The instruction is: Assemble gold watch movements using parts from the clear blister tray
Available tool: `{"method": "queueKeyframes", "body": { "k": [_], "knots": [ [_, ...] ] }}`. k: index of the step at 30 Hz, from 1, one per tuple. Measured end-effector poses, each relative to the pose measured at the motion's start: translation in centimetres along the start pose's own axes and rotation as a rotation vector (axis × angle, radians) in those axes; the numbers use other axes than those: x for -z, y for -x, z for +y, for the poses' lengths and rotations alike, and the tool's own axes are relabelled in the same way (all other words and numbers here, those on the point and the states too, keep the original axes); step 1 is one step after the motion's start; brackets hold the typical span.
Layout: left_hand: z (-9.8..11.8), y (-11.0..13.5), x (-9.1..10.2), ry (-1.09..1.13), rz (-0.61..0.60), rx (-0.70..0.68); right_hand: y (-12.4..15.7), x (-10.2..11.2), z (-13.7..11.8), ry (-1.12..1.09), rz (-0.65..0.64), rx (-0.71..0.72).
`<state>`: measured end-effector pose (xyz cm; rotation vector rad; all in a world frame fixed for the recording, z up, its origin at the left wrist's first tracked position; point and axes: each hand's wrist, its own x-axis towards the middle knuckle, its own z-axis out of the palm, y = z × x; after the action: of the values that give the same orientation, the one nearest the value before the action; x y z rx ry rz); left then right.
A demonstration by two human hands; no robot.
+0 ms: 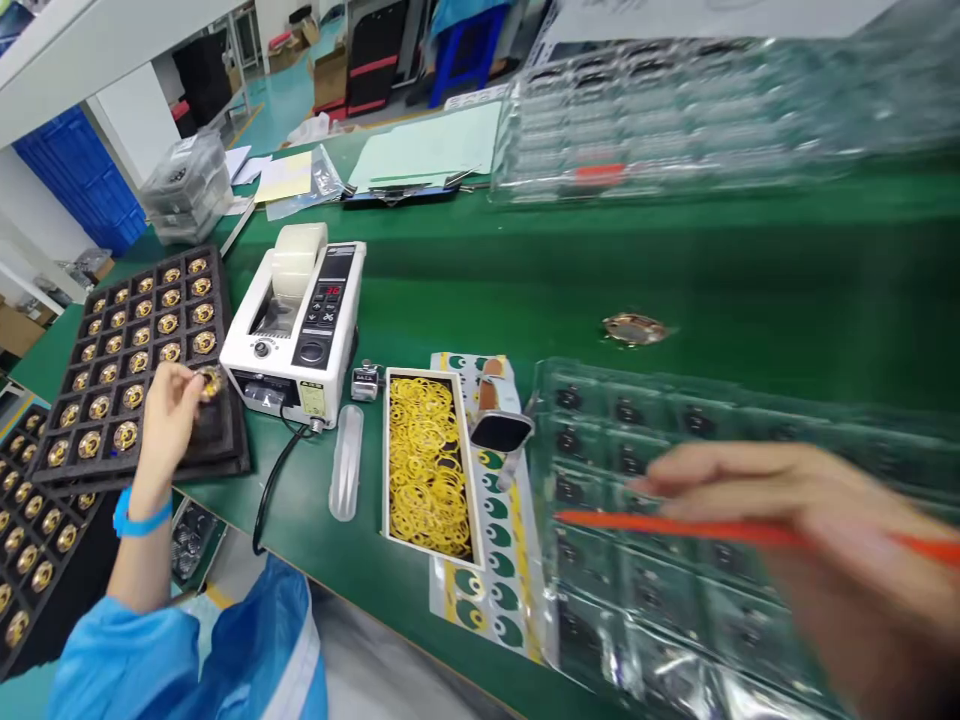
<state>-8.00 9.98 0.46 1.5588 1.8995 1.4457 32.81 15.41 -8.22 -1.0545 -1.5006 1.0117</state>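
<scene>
At the near right corner of a black foam tray point(247, 455), my left hand point(171, 415) pinches a round gold part point(210, 383) with a dark middle, between thumb and fingertips. Similar gold parts sit in the tray's square pockets. My right hand point(810, 510), smeared by motion, is closed around a thin orange-red stick-shaped tool point(675, 524). Its tip points left. Below that hand lies a clear plastic tray point(551, 400) with small dark round parts in its compartments; whether the tool touches it I cannot tell.
Between my hands are a white tape dispenser point(330, 335), a small metal counter point(366, 381), a clear plastic case point(346, 463), a box of yellow rings point(429, 465), a smartwatch point(501, 430) and a sticker sheet point(499, 600). Behind lie a shiny metal part point(634, 328) and clipboards point(427, 150).
</scene>
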Motion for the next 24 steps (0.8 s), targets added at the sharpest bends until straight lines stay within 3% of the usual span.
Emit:
{"method": "queueKeyframes", "body": {
  "k": [2,4,7,10,15,18,21,24],
  "knots": [
    [2.1,3.0,-2.2,0.124,-0.051,0.045,2.8,-2.2,-2.5,-0.103,-0.117,0.116],
    [3.9,5.8,-5.0,0.474,-0.199,0.247,5.0,-4.5,-5.0,-0.127,-0.177,0.107],
    [5.6,8.5,-8.7,0.788,-0.362,0.414,6.6,-7.4,-7.6,-0.105,-0.139,0.165],
    [6.4,9.7,-10.9,0.906,-0.416,0.491,7.0,-8.8,-8.0,-0.027,-0.013,0.226],
    [6.6,10.5,-12.0,0.989,-0.468,0.431,7.2,-9.0,-6.7,-0.003,0.157,0.185],
    [6.6,10.7,-12.1,0.98,-0.497,0.433,7.1,-8.6,-6.4,-0.021,0.183,0.166],
    [6.6,10.6,-12.2,0.963,-0.515,0.494,6.8,-8.1,-6.1,-0.012,0.088,0.25],
    [6.8,10.2,-12.1,0.951,-0.525,0.57,6.5,-7.3,-5.6,0.09,-0.061,0.497]
  ]
}}
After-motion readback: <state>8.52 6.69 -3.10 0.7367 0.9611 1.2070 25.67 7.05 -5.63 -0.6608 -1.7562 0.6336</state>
